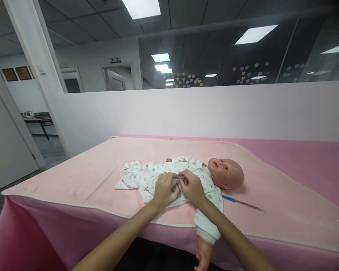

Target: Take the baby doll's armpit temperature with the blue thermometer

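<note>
A baby doll (228, 173) lies on its back with its head to the right, dressed in a white patterned onesie (151, 177). Over the middle of the garment, my left hand (166, 188) pinches the cloth between bent fingers. Close beside it, my right hand (191, 187) grips the same cloth, and the fingertips of both hands nearly meet. Whether a fastener sits between the fingers is hidden. One doll arm (203, 250) hangs over the table's front edge, its sleeve ending in a white cuff. The legs of the onesie lie flat toward the left.
A thin rod with a blue handle (228, 198) lies by the doll's shoulder. The peach cloth (81, 173) covers the table over a pink sheet (307, 165). A low white wall (203, 113) with glass above stands behind. A door (8, 139) is at the left.
</note>
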The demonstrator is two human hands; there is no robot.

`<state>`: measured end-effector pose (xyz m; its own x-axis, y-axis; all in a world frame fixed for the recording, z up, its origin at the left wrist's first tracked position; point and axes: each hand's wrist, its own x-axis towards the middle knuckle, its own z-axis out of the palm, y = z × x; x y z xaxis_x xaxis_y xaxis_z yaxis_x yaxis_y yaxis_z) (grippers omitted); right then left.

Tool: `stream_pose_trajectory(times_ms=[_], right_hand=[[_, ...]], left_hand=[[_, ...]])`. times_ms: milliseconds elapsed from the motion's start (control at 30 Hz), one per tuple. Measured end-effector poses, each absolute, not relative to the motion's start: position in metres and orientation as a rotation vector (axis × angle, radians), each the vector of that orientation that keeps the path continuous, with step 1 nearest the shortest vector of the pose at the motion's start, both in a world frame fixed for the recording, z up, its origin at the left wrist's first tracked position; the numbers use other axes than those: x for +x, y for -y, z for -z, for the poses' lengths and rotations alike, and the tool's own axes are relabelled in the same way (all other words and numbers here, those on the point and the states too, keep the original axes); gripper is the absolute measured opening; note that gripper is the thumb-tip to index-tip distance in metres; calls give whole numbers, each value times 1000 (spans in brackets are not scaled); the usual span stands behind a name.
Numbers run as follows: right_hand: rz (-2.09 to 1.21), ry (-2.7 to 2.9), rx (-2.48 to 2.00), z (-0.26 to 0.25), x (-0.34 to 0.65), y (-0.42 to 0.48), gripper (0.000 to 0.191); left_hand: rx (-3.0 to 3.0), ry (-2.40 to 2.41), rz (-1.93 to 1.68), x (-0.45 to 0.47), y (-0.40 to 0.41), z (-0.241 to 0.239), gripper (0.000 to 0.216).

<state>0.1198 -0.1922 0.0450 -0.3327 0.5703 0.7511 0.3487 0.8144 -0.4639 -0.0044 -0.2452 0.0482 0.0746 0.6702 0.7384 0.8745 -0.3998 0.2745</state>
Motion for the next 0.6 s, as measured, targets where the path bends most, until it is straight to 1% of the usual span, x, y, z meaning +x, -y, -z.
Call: stream_pose_trajectory(times_ms=[133,367,600], right_hand=[[-255,1956,-665,-45,120,192,14],[-206,2061,-579,-49,123,196,14],[-199,2074,-590,-50,123,197,16]], left_hand=[[-2128,1534,1255,-6,244,-45,23],[-2140,1553,1310,-9,243,-42,16],[-2121,1603,1304,-6,247,-46,17]])
